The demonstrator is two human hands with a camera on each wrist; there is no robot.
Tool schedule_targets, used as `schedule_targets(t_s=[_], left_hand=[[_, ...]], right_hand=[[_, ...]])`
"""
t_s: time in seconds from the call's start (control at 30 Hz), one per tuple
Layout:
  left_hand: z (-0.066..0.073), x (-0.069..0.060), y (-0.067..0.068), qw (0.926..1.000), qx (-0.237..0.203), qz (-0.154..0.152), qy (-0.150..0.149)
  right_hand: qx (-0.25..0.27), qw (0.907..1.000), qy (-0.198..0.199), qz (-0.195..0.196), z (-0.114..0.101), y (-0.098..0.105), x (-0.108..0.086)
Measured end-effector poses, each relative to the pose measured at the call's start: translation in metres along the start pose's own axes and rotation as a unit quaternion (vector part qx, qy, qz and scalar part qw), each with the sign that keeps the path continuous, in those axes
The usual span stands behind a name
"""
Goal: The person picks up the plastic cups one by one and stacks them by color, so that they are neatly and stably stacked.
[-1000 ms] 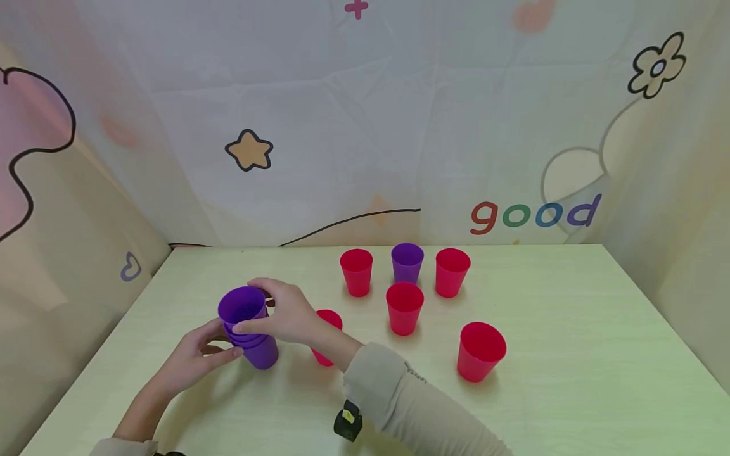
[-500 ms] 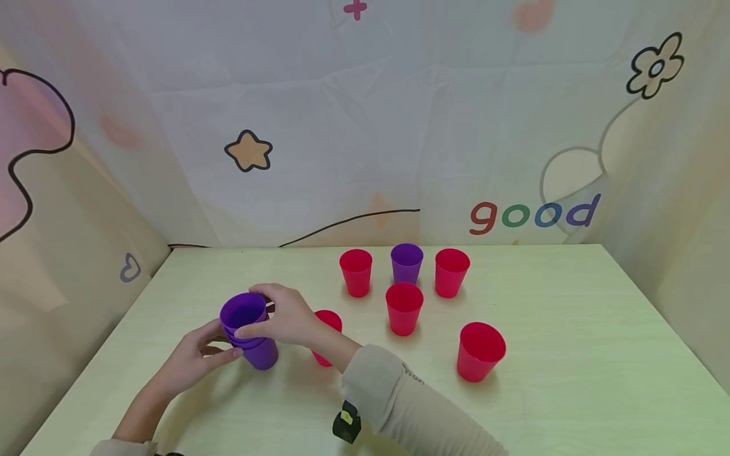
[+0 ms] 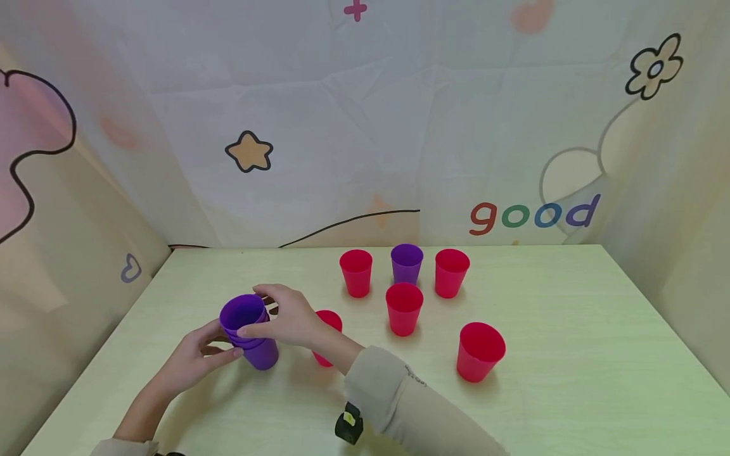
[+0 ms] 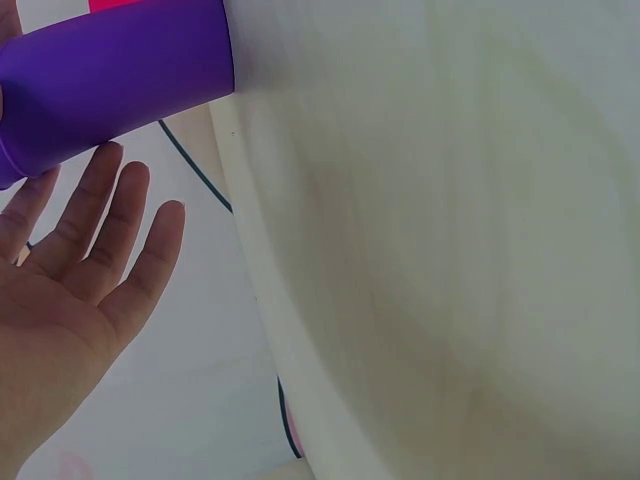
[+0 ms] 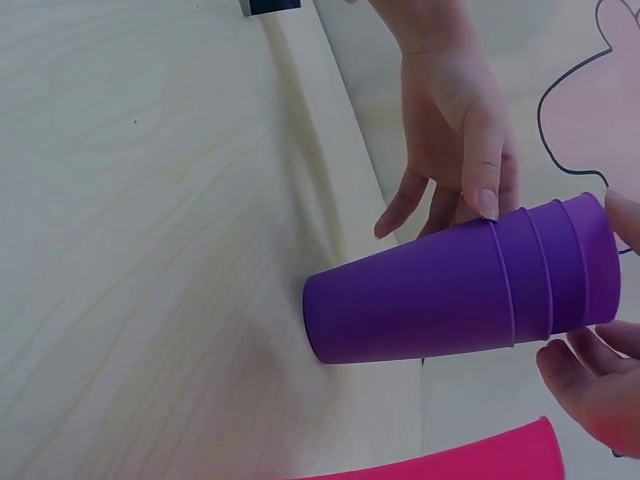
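Observation:
Several nested purple cups (image 3: 261, 354) stand upright on the table at the left. My left hand (image 3: 191, 360) holds the stack from the left, its thumb against the side; in the left wrist view three fingers of the left hand (image 4: 75, 290) spread beside the purple cups (image 4: 120, 75). Around the top cup's rim are the thumb and fingers of my right hand (image 3: 291, 316). In the right wrist view the right hand (image 5: 600, 390) is at the rim end of the purple stack (image 5: 420, 295), and the left thumb touches its side.
A red cup (image 3: 326, 358) stands partly hidden behind my right wrist. Farther right are several red cups (image 3: 405, 310), with one purple cup (image 3: 407, 263) at the back and another red cup (image 3: 479, 354) nearer the front. A printed curtain (image 3: 342, 126) hangs behind the table.
The top of the purple stack has dropped slightly, with the right hand lowering alongside it. Since half a second ago the right fingers have shifted a little to the right. The left hand is nearly still.

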State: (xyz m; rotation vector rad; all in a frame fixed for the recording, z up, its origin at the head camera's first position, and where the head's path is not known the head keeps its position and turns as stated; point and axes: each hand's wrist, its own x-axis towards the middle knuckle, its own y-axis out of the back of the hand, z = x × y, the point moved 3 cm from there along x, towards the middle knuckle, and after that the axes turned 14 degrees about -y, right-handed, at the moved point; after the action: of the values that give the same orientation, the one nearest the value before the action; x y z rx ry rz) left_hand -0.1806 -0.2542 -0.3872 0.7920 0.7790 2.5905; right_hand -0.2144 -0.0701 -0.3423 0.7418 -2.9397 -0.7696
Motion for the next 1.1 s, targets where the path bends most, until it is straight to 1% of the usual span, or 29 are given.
schedule_targets(t_s=[0.2,0.4,0.5,0.63,0.8,0.97,1.1], left_hand=[[-0.001,0.000,-0.001,0.9999,-0.001,0.001,0.017],[-0.002,-0.001,-0.002,0.9998,-0.003,0.002,0.019],[-0.003,-0.001,-0.002,0.9999,-0.004,0.003,0.016],[-0.003,-0.001,-0.002,0.9999,-0.001,0.005,0.015],[-0.003,-0.001,-0.002,0.9998,0.001,0.001,0.022],[-0.001,-0.001,-0.002,0.9996,0.007,0.002,0.027],[-0.001,-0.001,-0.002,0.9997,0.005,0.004,0.025]], right_hand=[[0.025,0.9995,0.019,0.007,0.007,0.009,-0.007],[0.048,0.9988,0.009,0.003,0.014,0.024,-0.018],[0.049,0.9988,0.009,0.005,0.017,0.032,-0.022],[0.054,0.9984,0.005,0.018,0.023,0.044,-0.027],[0.066,0.9972,-0.008,0.035,0.031,0.060,-0.034],[0.058,0.9973,-0.003,0.045,0.032,0.075,-0.045],[0.056,0.9972,-0.011,0.049,0.033,0.089,-0.056]])
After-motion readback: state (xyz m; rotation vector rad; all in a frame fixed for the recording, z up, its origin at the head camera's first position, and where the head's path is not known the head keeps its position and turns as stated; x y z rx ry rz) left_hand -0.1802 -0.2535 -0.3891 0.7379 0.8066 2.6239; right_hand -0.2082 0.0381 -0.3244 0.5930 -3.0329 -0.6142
